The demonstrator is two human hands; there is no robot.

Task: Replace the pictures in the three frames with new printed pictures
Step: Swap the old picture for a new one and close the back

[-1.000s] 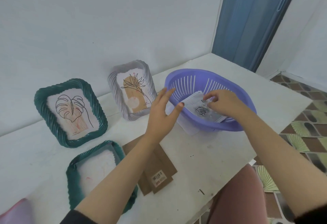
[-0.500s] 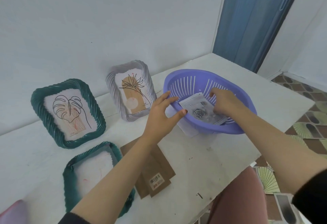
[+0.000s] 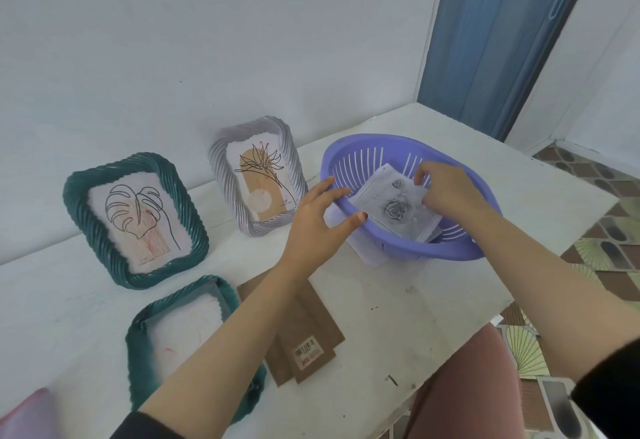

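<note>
Head-camera view: a person works at a white table [image 3: 398, 317] set against a pale wall, both bare forearms reaching toward a purple slotted basket [image 3: 446, 248] on the table's right side. Inside the basket lies a small stack of printed pictures [image 3: 391, 206], the top sheet showing grey roses. The right hand [image 3: 450, 189] is inside the basket, its fingertips pinching the far edge of the top sheet. The left hand [image 3: 318, 220] is open, fingers spread, with the fingers over the basket's near-left rim and the thumb touching the rim; whether it actually grips the rim cannot be told. A white sheet [image 3: 367, 251] pokes out from under the basket.

Two frames stand propped along the wall: a dark green rope-edged frame [image 3: 90, 217] holding a monstera-leaf line drawing, and to its right a grey-lilac frame [image 3: 221, 175] holding a flower drawing. A third green frame [image 3: 138, 341] lies flat near the table's front edge, a pale sheet showing inside it. Just beside it, partly under the left forearm, rest brown cardboard backings [image 3: 311, 345], one bearing a barcode sticker.
</note>
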